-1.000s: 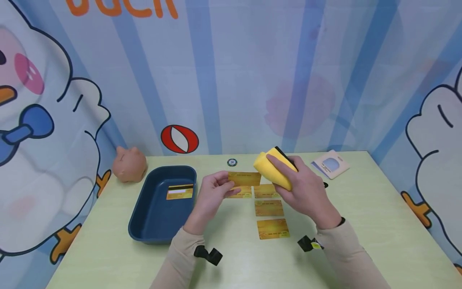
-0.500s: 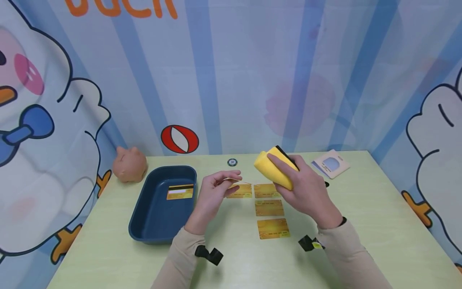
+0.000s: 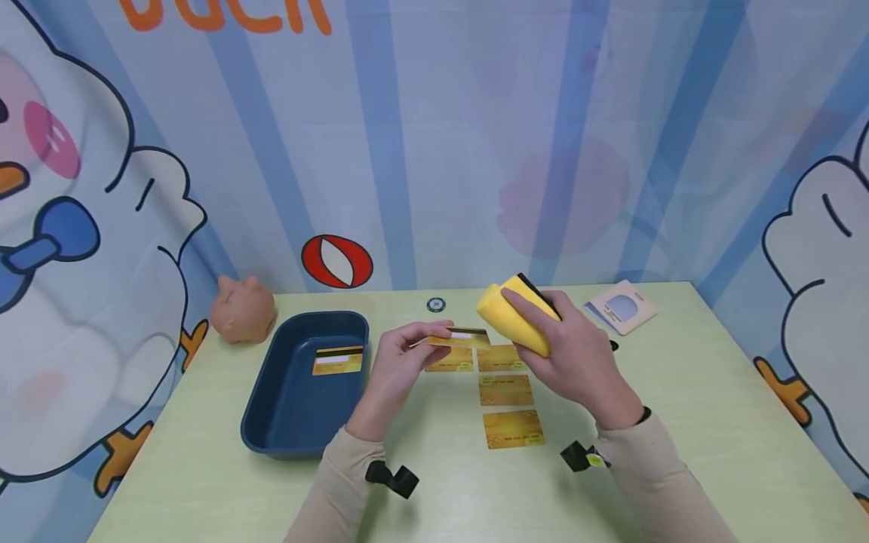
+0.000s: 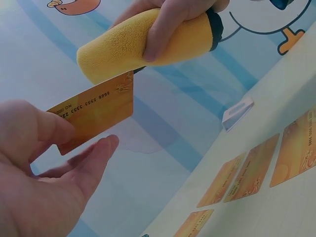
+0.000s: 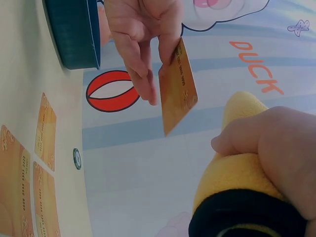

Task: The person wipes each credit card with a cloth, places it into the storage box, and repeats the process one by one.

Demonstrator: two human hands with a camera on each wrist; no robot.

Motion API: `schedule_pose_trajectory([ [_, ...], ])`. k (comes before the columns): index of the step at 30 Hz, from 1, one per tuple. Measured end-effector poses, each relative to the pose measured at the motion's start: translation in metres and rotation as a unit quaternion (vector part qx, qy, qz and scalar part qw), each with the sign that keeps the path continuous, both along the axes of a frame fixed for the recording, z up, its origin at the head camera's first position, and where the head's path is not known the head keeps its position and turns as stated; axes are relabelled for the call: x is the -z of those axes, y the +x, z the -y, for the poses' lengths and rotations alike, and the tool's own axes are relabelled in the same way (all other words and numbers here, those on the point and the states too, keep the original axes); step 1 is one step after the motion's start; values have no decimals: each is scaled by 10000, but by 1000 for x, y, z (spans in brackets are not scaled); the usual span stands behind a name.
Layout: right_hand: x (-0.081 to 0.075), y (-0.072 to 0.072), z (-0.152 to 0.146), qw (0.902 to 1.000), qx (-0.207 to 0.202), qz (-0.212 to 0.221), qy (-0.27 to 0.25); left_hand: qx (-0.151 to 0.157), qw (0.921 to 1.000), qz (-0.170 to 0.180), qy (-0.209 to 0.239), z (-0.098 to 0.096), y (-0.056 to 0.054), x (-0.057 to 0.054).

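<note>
My left hand [image 3: 403, 366] pinches a gold bank card [image 3: 468, 337] by one end, above the table. In the head view its back shows, with a dark stripe and a white strip; the left wrist view shows the numbered face of the card [image 4: 98, 111]. My right hand [image 3: 570, 354] grips a folded yellow cloth [image 3: 512, 317] with a black edge, close to the card's free end. Beneath the hands several gold cards lie face up, among them one card [image 3: 506, 391] and a nearer card [image 3: 514, 430]. Another card [image 3: 337, 360] sits in the blue tray [image 3: 254, 411], stripe side up.
A pink piggy bank [image 3: 243, 309] stands behind the tray at the left. One round chip [image 3: 436, 305] lies near the table's back edge. At the back right is a pale booklet [image 3: 621, 308]. A printed curtain [image 3: 462, 151] hangs behind the table.
In my left hand the card has turned over, from face showing, through edge-on, to its striped back in the head view. My right hand and the cloth have barely moved.
</note>
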State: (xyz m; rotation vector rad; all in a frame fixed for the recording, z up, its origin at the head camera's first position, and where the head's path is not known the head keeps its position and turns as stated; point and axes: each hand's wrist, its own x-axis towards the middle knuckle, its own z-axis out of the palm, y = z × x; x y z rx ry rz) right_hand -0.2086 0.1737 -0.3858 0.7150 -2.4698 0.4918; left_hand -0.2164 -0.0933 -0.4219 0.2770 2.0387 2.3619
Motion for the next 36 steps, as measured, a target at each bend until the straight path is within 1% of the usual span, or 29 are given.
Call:
schedule_pose_trajectory([
  [6,0,0,0,10000,1,19,6,72,9999,-116,71,1,1,0],
  [9,0,0,0,10000,18,43,11,182,9996,-231,4,2,1,0],
  [12,0,0,0,10000,31,51,7,326,9991,-271,-99,2,1,0],
  [16,0,1,1,10000,17,66,5,432,9988,-181,-134,2,2,0],
  [21,0,1,2,10000,-4,72,17,433,9989,-75,-155,1,2,-1],
  [27,1,0,2,10000,-24,-4,25,425,9986,-13,-328,1,2,-3],
  [31,1,0,4,10000,-39,-5,34,470,9982,-20,-382,1,2,-3],
  [36,2,1,7,9999,-67,42,79,517,9979,-109,-362,2,3,-2],
])
